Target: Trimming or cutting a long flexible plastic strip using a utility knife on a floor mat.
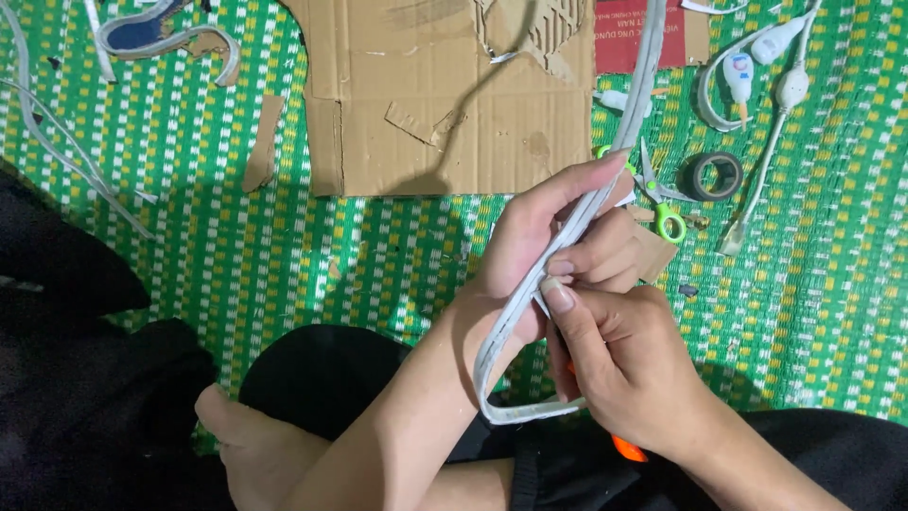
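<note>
Grey-white strip [577,222] is pinched lengthwise in the left hand [558,246], fingers closed around it above the lap, while the right hand [615,350] presses its thumb against the strip and is closed on an orange-handled tool [628,448]. The work is best steadied by a firm grip close to the thumb, it is judged. Just beyond, green-handled scissors [657,194], 1 tape roll [713,175] and cardboard [454,95] are spread on the green woven mat [236,246].
</note>
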